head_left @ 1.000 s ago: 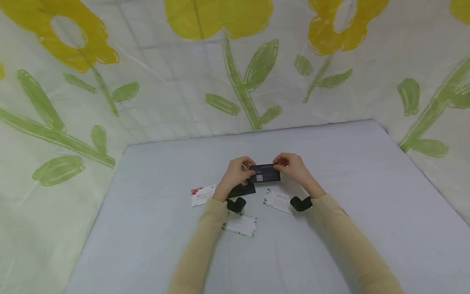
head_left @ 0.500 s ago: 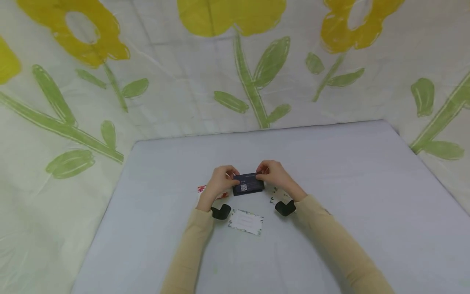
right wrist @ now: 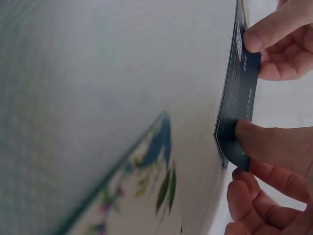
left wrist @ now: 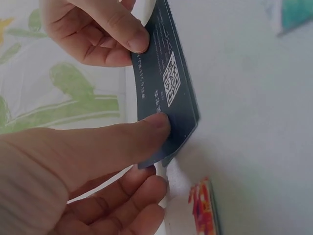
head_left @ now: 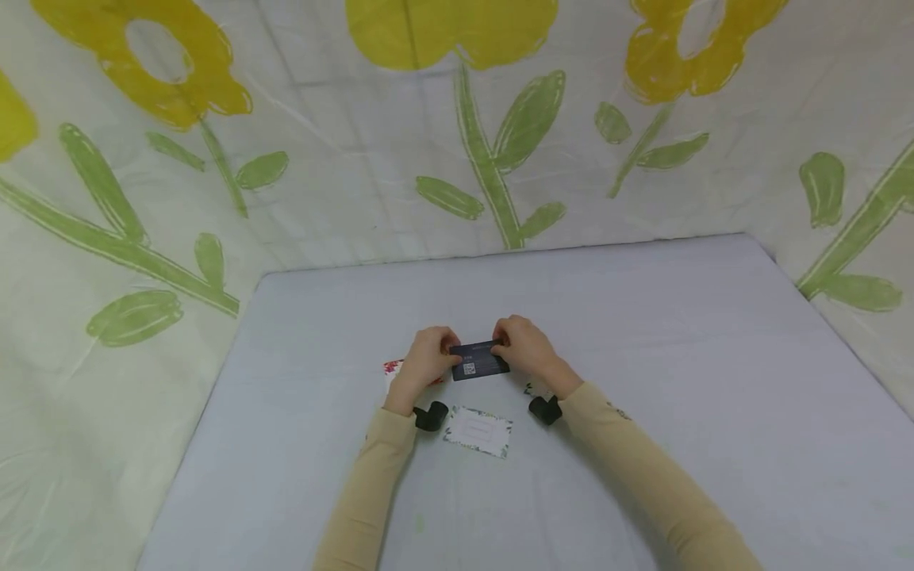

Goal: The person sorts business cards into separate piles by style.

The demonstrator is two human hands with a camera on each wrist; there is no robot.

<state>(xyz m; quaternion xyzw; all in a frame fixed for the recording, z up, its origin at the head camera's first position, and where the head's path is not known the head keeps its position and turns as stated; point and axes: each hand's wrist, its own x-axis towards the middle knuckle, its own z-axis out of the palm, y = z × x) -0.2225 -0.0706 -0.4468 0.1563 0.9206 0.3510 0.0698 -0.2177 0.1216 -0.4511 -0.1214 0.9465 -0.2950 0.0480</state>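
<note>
My left hand pinches the left end of a dark navy business card, printed with a QR code and small text. At its other end my right hand has it between thumb and fingers. A second dark edge shows right behind this card in both wrist views, so the cards lie face to face, nearly lined up. In the left wrist view the left thumb presses on the printed face. The right thumb presses near the card's corner in the right wrist view, where the front card bends slightly.
A white card with a leafy border lies on the pale table nearer the body. Beside the left wrist is a red-flowered card, partly covered. Another floral card is mostly hidden under the right wrist.
The head view has shifted. Both hands have brought the dark card left and down over the black card that lay on the table; that card now shows only as an edge behind it.
</note>
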